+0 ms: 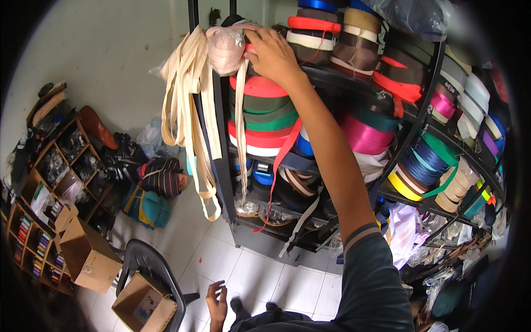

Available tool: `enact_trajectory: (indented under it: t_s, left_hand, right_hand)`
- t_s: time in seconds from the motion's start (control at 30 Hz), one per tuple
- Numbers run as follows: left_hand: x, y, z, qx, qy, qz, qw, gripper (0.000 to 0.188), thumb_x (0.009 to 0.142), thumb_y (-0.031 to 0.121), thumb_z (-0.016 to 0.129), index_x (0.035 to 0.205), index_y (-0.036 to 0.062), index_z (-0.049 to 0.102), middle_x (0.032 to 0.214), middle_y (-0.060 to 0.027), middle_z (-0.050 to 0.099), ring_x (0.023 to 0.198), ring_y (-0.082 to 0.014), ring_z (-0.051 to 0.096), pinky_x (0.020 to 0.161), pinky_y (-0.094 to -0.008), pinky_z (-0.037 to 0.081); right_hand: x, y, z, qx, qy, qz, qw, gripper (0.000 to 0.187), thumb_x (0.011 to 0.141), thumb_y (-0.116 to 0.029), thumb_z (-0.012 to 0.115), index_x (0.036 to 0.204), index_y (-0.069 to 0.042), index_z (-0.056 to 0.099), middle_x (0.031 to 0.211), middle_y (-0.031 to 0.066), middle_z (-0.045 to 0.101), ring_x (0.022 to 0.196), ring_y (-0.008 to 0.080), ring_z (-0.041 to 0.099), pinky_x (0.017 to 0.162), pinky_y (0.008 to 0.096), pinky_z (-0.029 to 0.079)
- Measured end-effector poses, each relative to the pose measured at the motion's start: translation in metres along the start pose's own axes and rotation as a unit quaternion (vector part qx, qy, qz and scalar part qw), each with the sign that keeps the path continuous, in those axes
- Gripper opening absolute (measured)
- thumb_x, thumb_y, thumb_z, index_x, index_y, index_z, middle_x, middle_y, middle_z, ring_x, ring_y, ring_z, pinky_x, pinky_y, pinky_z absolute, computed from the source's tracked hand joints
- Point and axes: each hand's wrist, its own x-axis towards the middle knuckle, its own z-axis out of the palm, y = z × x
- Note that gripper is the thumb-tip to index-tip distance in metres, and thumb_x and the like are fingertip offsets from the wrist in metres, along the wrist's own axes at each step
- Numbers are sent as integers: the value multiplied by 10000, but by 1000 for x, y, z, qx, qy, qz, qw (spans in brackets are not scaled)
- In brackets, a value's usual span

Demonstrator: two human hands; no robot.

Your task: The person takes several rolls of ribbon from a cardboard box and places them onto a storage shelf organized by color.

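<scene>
My right hand (272, 54) reaches up to the top of a black shelf rack, its fingers stretched and slightly apart. Its fingertips lie against or just beside a pale pink roll in clear plastic (225, 51); I cannot tell if they press on it. A bit of red shows between the fingers. Left of the pink roll, a bundle of cream webbing straps (185, 94) hangs in long loops down the rack's corner. Under my right wrist sits a stack of red, green and white ribbon rolls (263, 113). My left hand (217, 299) hangs low above the floor, loosely open, holding nothing.
The black rack (260, 235) carries many ribbon and webbing rolls (365, 133), some with loose ends dangling. A black chair (146, 254) with a cardboard box (145, 307) stands at lower left. Another box (91, 257) and a wooden cubby shelf (72, 144) are farther left.
</scene>
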Motion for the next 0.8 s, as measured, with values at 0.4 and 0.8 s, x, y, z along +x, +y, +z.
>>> enact_trajectory:
  t_s: [0.4, 0.8]
  left_hand:
    - [59, -20, -39, 32, -144, 15, 989, 208, 873, 64, 584, 1073, 12, 609, 1036, -104, 665, 902, -203, 642, 765, -327, 514]
    - [110, -31, -65, 11, -255, 30, 966, 208, 864, 83, 608, 1065, 31, 627, 1062, -115, 665, 890, -211, 650, 732, -315, 520]
  right_hand:
    - [12, 10, 32, -102, -30, 41, 994, 341, 716, -126, 663, 1036, -25, 605, 1019, 177, 596, 987, 352, 563, 845, 453, 481]
    - [58, 27, -5, -57, -344, 181, 920, 693, 806, -429, 664, 1354, -73, 434, 1185, 257, 582, 1200, 446, 466, 1020, 435, 369]
